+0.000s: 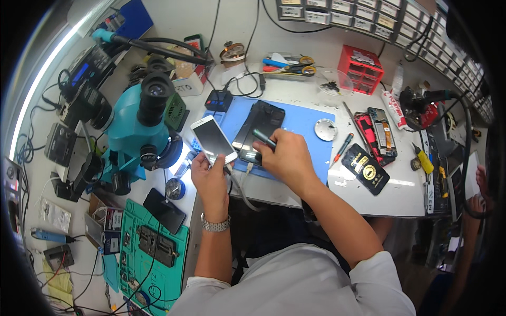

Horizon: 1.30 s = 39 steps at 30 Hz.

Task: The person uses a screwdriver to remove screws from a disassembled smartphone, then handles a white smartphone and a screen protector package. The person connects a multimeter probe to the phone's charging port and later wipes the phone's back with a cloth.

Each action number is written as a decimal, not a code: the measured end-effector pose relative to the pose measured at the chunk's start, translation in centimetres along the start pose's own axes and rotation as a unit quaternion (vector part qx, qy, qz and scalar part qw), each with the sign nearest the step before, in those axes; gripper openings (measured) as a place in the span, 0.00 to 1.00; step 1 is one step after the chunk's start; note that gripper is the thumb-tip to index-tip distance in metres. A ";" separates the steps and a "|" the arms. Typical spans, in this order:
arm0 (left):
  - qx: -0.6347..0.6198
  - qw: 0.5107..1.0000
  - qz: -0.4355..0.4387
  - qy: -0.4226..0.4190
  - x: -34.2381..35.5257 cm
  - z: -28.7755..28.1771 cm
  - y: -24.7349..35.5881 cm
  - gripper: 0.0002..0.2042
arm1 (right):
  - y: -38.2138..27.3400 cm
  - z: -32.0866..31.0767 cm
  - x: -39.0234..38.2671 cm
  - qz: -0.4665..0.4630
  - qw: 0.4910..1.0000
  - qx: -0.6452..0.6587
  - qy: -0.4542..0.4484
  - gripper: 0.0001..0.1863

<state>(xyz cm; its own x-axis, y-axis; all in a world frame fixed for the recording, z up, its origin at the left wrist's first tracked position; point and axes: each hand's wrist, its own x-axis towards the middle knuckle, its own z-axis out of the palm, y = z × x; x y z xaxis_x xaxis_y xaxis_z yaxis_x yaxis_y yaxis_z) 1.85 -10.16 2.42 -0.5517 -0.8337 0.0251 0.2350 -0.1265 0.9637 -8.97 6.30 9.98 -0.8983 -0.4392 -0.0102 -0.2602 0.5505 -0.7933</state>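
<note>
My left hand (pixel 210 181) is closed around the lower end of a white smartphone (pixel 214 139), whose dark screen faces up. A pale cable (pixel 240 193) runs from beside the phone's bottom edge down past the bench edge; whether it is plugged in I cannot tell. My right hand (pixel 290 158) grips a short dark-green cylindrical tool (pixel 264 138), its rounded end pointing toward the white phone. Beneath that tool, a black opened device (pixel 266 117) lies on the blue mat (pixel 315 155). A second white plug (pixel 249 167) rests at the mat's near edge.
At left stands a teal microscope (pixel 129 113), with a green repair mat (pixel 176 250) below it. An opened phone (pixel 380 134), a screwdriver (pixel 342 147) and a round metal lid (pixel 326 129) lie on the right. Red drawers (pixel 361 68) stand behind. Another person's hand (pixel 477 203) shows far right.
</note>
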 end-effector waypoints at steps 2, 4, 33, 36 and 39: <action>0.000 1.000 -0.017 -0.001 0.3 0.0 -0.1 0.20 | 0.3 1.6 -2.3 -0.022 0.998 -0.051 -0.027 0.18; 0.095 0.995 -0.017 -0.026 0.6 -0.2 -0.1 0.22 | 0.5 3.2 -3.5 -0.033 0.994 -0.095 -0.030 0.18; 0.522 0.844 0.111 0.051 -0.7 -0.2 2.0 0.31 | 1.5 8.5 -4.3 -0.129 0.973 -0.151 0.118 0.17; 0.523 0.845 0.098 0.041 -0.9 -0.5 2.0 0.29 | 1.6 8.4 -4.3 -0.135 0.974 -0.161 0.090 0.17; 0.520 0.849 0.088 0.029 -1.3 -0.6 2.4 0.28 | 2.0 8.6 -4.3 -0.145 0.971 -0.158 0.106 0.17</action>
<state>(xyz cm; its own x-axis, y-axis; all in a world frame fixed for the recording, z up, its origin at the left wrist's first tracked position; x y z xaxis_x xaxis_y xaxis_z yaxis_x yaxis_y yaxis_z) 3.53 -9.71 4.52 -0.5343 -0.8192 0.2086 -0.5410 0.5210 0.6602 -2.53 3.18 3.17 -0.8152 -0.4707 0.3375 -0.5784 0.6301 -0.5182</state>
